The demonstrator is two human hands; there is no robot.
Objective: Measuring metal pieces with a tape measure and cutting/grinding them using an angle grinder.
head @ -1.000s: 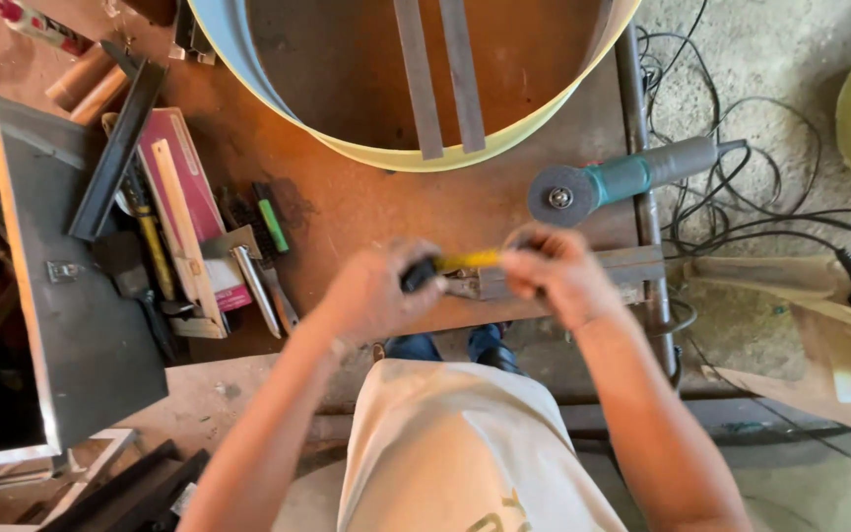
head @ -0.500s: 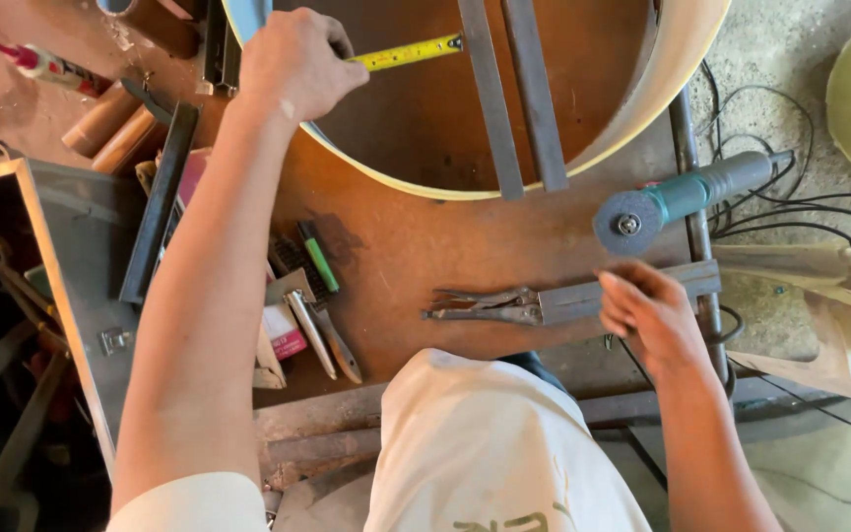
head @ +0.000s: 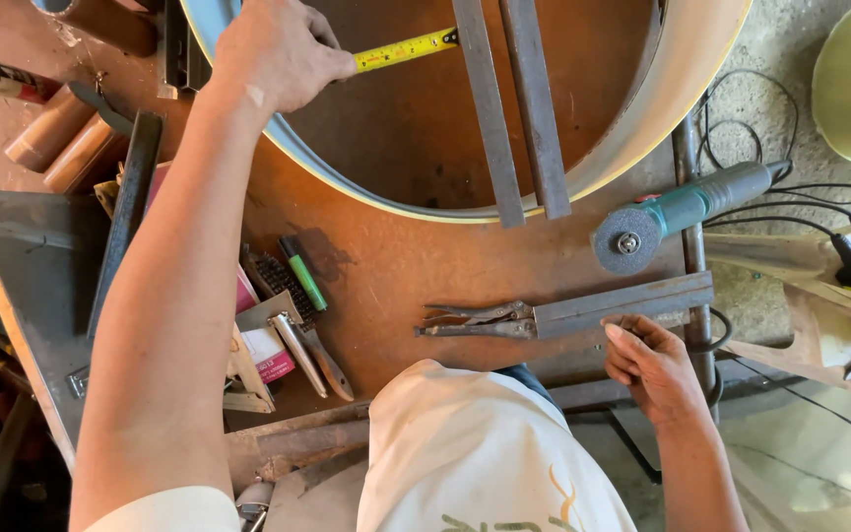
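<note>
- Head view: left hand far left, grip clamped on yellow tape measure stretched to flat bars.
- Right hand near right, fingers curled, touching steel bar on bench.

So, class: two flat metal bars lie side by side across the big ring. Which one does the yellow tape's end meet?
The left bar. The yellow tape drawn from the left hand ends at its edge; the right bar lies beyond, clear of the tape.

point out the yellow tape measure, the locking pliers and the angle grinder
yellow tape measure (head: 404,49), head view, on the extended blade
locking pliers (head: 477,320), head view, on the handles
angle grinder (head: 706,200), head view, on the teal body
</note>
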